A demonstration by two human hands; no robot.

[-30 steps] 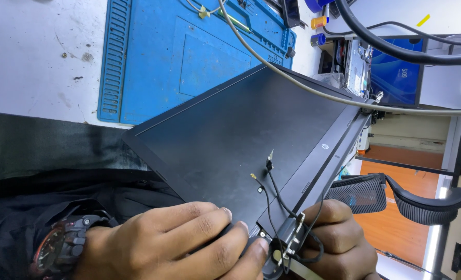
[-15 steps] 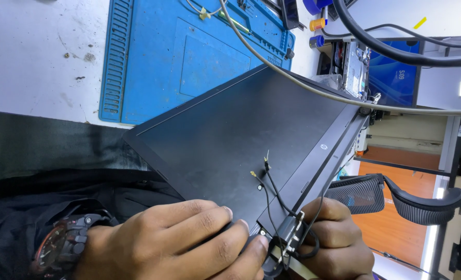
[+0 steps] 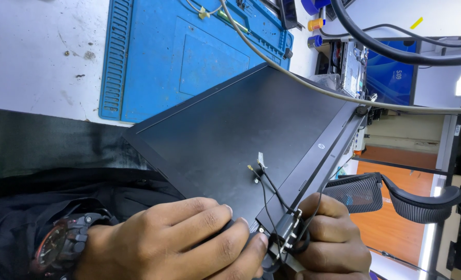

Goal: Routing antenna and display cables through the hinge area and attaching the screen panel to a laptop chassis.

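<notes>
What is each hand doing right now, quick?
Left hand: fingers curled, pressing on the near corner of the dark laptop screen panel.
Right hand: closed around the panel's hinge and thin cables.
</notes>
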